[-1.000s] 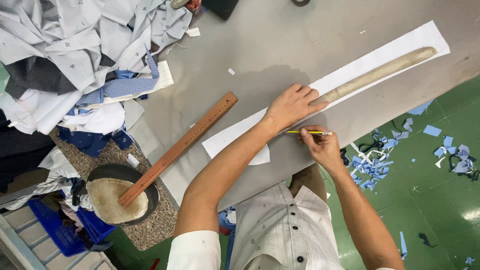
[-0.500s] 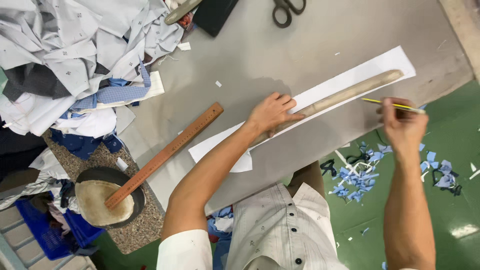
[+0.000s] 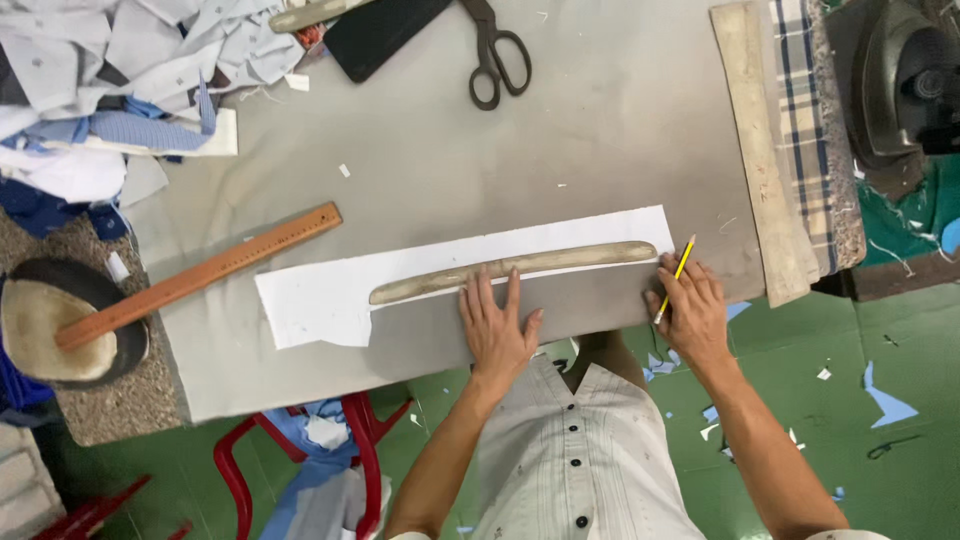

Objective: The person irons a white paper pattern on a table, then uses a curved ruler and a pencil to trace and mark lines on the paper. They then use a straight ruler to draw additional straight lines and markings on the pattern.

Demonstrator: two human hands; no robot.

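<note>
Now: left hand (image 3: 497,330) flat, 4 fingers (image 3: 487,296) spread, pressing curved template (image 3: 512,268) onto white paper (image 3: 330,295). Right hand (image 3: 690,310) fingers pinched around yellow pencil (image 3: 677,276) beside template end.

Grey table (image 3: 600,150) with white paper strip (image 3: 330,295), wooden ruler (image 3: 200,275), black scissors (image 3: 495,50), fabric scraps (image 3: 120,70).

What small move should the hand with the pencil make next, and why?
Probably lower the yellow pencil tip onto the white paper strip at the right end of the curved template. The left hand presses flat on the template, and the right hand holds the pencil just beside that end.
</note>
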